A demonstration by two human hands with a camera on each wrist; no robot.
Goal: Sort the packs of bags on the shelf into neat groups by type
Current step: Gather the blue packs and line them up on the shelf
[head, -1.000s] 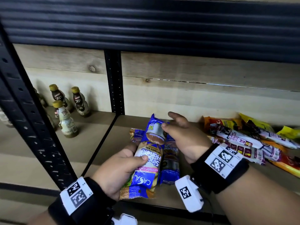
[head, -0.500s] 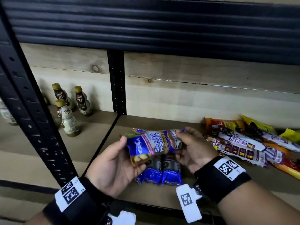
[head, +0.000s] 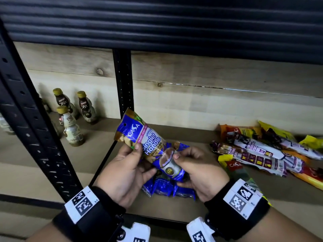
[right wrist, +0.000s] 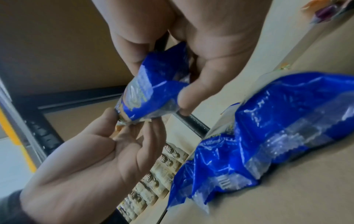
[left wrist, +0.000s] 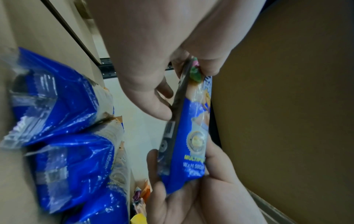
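A blue "Singlet Handle" garbage-bag pack (head: 153,147) is held in the air over the shelf board (head: 183,135), tilted with its header up and to the left. My left hand (head: 139,158) pinches its upper half and my right hand (head: 183,165) pinches its lower end. In the left wrist view the left hand (left wrist: 184,84) and the right hand (left wrist: 184,184) both grip the pack (left wrist: 191,136). The right wrist view shows the pack (right wrist: 153,91) between the right hand (right wrist: 172,84) and the left hand (right wrist: 132,121). Matching blue packs (head: 167,187) lie flat on the shelf beneath, partly hidden by my hands.
A loose pile of draw-string bag packs (head: 258,149) in white, orange and yellow lies on the shelf at the right. Three coffee bottles (head: 70,126) stand in the bay to the left, beyond a black upright (head: 35,133). A dark upper shelf (head: 157,23) overhangs.
Both hands have turned the blue pack round: its header pointed toward me a second ago and now points up and left. The pack has also risen a little above the blue packs.
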